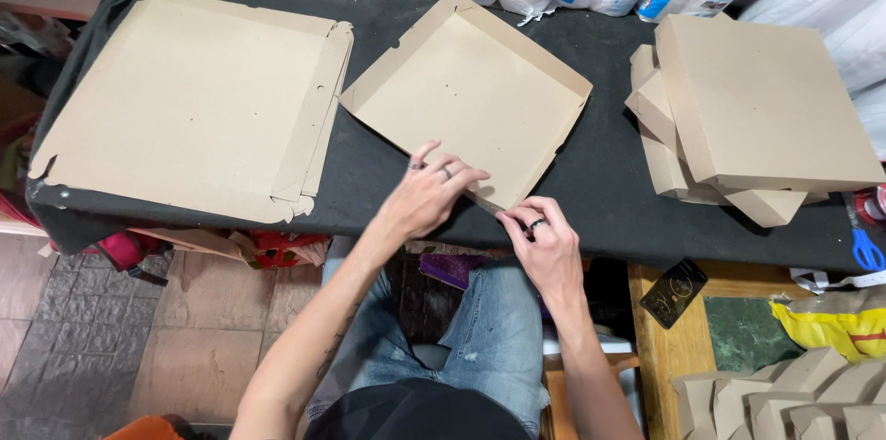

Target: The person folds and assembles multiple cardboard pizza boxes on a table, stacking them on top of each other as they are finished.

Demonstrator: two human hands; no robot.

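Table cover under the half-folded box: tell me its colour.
The table cover is plain black, a felt-like cloth; the head view shows it best around the half-folded cardboard box.
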